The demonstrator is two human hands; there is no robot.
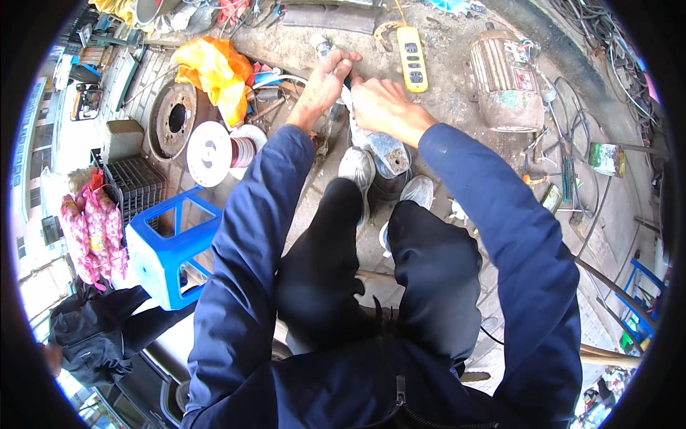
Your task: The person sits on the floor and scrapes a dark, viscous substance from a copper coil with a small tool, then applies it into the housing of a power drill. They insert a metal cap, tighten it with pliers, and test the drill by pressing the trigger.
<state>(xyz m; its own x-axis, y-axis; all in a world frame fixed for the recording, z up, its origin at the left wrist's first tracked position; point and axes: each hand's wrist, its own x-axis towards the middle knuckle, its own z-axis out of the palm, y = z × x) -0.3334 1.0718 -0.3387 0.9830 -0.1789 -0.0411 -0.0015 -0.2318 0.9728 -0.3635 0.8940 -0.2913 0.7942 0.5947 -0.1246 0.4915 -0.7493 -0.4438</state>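
Note:
My left hand point(323, 86) and my right hand point(383, 104) meet ahead of my knees, close above a worn grey-blue metal fixture point(390, 154). The fixture stands between my shoes on a dark round base point(387, 187). The left forefinger reaches out to the right, its thumb beside it. Curled fingers of the right hand lie against the far end of the fixture. Something small and dark shows between the two hands; the fingers hide most of it, so I cannot tell what it is. A clear bottle-like thing point(320, 45) lies just beyond the left hand.
A yellow power strip point(411, 59) and a rusty electric motor point(506, 86) lie ahead right. On the left are a cable spool point(208, 153), a wheel rim point(174, 119), an orange bag point(214, 69), a blue plastic stool point(153, 257) and a person in dark clothes point(91, 332). Cables point(581, 123) trail at right.

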